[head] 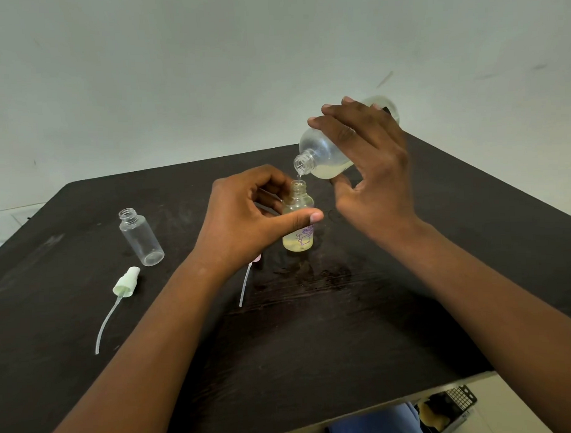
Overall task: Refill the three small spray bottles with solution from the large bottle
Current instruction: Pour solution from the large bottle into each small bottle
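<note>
Head view, from the left: well left of the left hand [245, 214] an uncapped empty small bottle [141, 236] stood on the dark table [314, 328], a green spray cap [126, 282] lying just before it. That hand curled round a printed small bottle [299, 227] part-filled with yellowish liquid. Just above, the right hand [370, 168] gripped the tilted large bottle [327, 150], its mouth over the small bottle's neck, a thin stream falling.

no readable text, small spray bottle [297, 216] bears purple cartoon print only
</note>
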Available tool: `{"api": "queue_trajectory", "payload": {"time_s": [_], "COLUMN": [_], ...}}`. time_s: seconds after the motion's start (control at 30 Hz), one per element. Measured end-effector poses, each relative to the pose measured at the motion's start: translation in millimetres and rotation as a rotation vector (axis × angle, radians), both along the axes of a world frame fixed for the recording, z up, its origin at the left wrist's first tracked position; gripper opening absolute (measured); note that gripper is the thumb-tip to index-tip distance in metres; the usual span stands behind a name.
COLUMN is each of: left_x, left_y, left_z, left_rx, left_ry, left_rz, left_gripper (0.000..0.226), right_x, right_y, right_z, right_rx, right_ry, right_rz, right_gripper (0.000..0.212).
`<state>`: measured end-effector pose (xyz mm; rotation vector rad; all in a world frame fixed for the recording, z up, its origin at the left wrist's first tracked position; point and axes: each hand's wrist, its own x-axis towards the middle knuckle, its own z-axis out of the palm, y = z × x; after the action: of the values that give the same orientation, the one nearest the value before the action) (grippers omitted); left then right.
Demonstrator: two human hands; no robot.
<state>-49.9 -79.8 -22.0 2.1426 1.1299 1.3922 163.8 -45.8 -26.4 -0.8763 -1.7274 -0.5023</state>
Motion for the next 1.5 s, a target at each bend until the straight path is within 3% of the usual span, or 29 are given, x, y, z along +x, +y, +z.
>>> {"api": "queue_trajectory", "payload": {"time_s": [1.5], "left_x": [0.3], "left_y": [0.1], "left_z": [0.1], "left_rx": [0.001], "left_ry": [-0.008], "left_rz": [0.004], "left_gripper": [0.044], "right_x": [0.2], "right_y": [0.2], "right_z": [0.5], "right_rx": [0.007], "right_ry": [0.009], "right_rz": [-0.001], "right_gripper": [0.071]}}
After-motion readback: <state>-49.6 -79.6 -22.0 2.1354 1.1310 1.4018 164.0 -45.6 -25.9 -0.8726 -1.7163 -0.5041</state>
